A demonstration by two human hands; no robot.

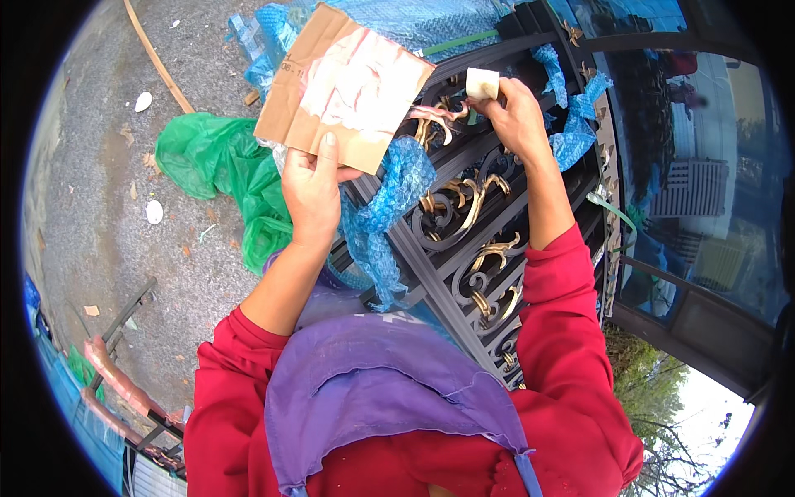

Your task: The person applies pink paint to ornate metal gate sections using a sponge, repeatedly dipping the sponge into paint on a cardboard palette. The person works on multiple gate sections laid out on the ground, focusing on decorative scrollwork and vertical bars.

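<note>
My left hand (pixel 313 197) grips the lower edge of a brown cardboard piece (pixel 284 109), thumb on top. Shiny pinkish-white paint is smeared across its face. To the right, my right hand (pixel 522 124) pinches a small cream block (pixel 483 83) that looks like a sponge. Both hands are over a dark metal gate panel (pixel 397 236) with scrollwork and leaf-shaped ornaments. Most of the leaves (pixel 483 196) are gold. A pinkish leaf ornament (pixel 445 118) shows between the cardboard and my right hand.
Blue bubble wrap (pixel 406 178) clings around the panel's edge and lies behind it. Green plastic sheeting (pixel 219 161) is heaped on the grey ground (pixel 99 240) at left. Dark framed glass (pixel 696 174) stands at right. A wooden strip (pixel 157 58) lies at upper left.
</note>
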